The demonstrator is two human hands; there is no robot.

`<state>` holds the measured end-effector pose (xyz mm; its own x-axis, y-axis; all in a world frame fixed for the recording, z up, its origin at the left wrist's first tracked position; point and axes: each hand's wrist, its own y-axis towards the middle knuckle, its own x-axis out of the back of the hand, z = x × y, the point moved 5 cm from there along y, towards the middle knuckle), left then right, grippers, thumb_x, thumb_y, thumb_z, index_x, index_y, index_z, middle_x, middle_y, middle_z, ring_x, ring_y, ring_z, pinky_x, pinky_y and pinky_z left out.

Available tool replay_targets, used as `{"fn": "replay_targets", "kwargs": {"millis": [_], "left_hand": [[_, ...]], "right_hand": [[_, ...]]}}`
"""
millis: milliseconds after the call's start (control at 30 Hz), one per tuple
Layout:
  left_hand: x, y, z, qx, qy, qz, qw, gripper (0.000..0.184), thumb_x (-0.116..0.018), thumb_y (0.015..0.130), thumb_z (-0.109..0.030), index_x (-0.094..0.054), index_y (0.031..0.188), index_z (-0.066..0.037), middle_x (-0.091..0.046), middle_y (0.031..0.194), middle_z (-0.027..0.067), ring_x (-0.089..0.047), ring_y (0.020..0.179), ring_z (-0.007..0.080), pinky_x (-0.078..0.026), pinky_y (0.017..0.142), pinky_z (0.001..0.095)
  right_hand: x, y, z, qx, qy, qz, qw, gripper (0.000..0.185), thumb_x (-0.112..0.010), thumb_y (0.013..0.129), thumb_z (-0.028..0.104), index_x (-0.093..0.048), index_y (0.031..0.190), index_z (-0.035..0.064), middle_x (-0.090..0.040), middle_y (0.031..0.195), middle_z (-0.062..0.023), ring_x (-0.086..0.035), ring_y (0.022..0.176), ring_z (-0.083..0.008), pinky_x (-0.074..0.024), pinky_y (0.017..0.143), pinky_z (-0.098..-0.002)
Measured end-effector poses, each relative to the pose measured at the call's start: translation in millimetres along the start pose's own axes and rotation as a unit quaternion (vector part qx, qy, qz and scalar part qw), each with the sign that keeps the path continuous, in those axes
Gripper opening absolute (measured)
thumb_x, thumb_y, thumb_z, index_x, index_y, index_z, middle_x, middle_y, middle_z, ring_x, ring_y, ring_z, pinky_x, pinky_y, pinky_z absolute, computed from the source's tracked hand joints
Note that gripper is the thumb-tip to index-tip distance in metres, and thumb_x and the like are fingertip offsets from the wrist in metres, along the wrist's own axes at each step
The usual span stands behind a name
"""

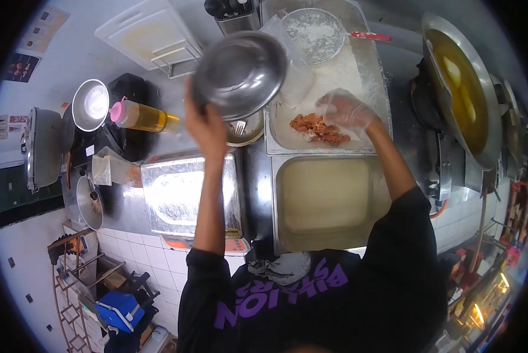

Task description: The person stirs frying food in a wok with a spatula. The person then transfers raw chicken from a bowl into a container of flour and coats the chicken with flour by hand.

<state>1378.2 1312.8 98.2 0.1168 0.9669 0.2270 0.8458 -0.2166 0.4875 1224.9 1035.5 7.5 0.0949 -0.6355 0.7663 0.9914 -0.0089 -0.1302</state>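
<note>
Left hand (pixel 207 128) grips metal bowl (pixel 240 73); gloved right hand (pixel 351 110), closure unclear, by lumpy meat (pixel 316 129).

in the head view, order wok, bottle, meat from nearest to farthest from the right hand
From the right hand:
1. Meat, in the tray, right by the fingers.
2. Wok, off to the right.
3. Bottle, farthest, over on the left.
</note>
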Motion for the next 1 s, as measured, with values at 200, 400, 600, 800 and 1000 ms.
{"fn": "replay_targets", "kwargs": {"millis": [200, 400, 600, 800, 1000], "left_hand": [[121.5, -23.4, 63.9, 0.32, -0.096, -0.113, 0.936, 0.048, -0.044, 0.081, -0.003, -0.038, 0.128, -0.004, -0.05, 0.118, 0.0143, -0.057, 0.1, 0.0235, -0.056, 0.074, 0.0405], [190.8, -8.7, 144.3, 0.392, 0.06, -0.056, 0.916, 0.04, -0.048, 0.081, -0.012, -0.044, 0.118, 0.001, -0.054, 0.105, 0.0165, -0.061, 0.087, 0.0257, -0.061, 0.063, 0.039], [177.2, 6.6, 190.8, 0.428, 0.093, 0.007, 0.899, 0.044, -0.05, 0.078, -0.012, -0.043, 0.118, 0.006, -0.052, 0.111, 0.02, -0.06, 0.095, 0.0308, -0.061, 0.061, 0.0392], [181.5, 10.2, 249.2, 0.411, 0.333, 0.1, 0.843, 0.054, -0.054, 0.074, -0.02, -0.043, 0.118, 0.009, -0.058, 0.109, 0.028, -0.061, 0.097, 0.0379, -0.054, 0.079, 0.0417], [178.1, 23.7, 238.4, 0.357, 0.497, 0.147, 0.777, 0.048, -0.055, 0.073, -0.029, -0.059, 0.103, 0.008, -0.059, 0.106, 0.0316, -0.058, 0.102, 0.043, -0.047, 0.089, 0.0446]], "right_hand": [[-103.8, 49.5, -37.0, 0.02, 0.118, 0.152, 0.981, 0.036, -0.061, 0.079, 0.025, -0.056, 0.106, 0.0014, -0.058, 0.088, -0.0141, -0.055, 0.087, -0.0286, -0.0434, 0.081, -0.0364], [-154.3, 72.5, -37.8, 0.167, 0.05, 0.042, 0.984, 0.022, -0.057, 0.071, 0.019, -0.062, 0.076, -0.0015, -0.059, 0.071, -0.0215, -0.058, 0.064, -0.0292, -0.0434, 0.058, -0.0406], [-119.3, 48.5, 0.9, 0.023, -0.173, 0.299, 0.938, 0.022, -0.057, 0.068, 0.017, -0.064, 0.075, -0.0027, -0.061, 0.074, -0.0227, -0.058, 0.065, -0.034, -0.046, 0.063, -0.0419], [-21.3, 27.6, -5.8, -0.071, -0.039, 0.284, 0.955, 0.046, -0.055, 0.081, 0.041, -0.061, 0.11, 0.0065, -0.06, 0.113, -0.0143, -0.058, 0.103, -0.0281, -0.044, 0.088, -0.0416], [-13.4, 20.7, -106.4, -0.13, -0.125, -0.046, 0.983, 0.049, -0.059, 0.078, 0.039, -0.059, 0.105, -0.0016, -0.061, 0.104, -0.0235, -0.059, 0.094, -0.0343, -0.043, 0.091, -0.0366]]}}
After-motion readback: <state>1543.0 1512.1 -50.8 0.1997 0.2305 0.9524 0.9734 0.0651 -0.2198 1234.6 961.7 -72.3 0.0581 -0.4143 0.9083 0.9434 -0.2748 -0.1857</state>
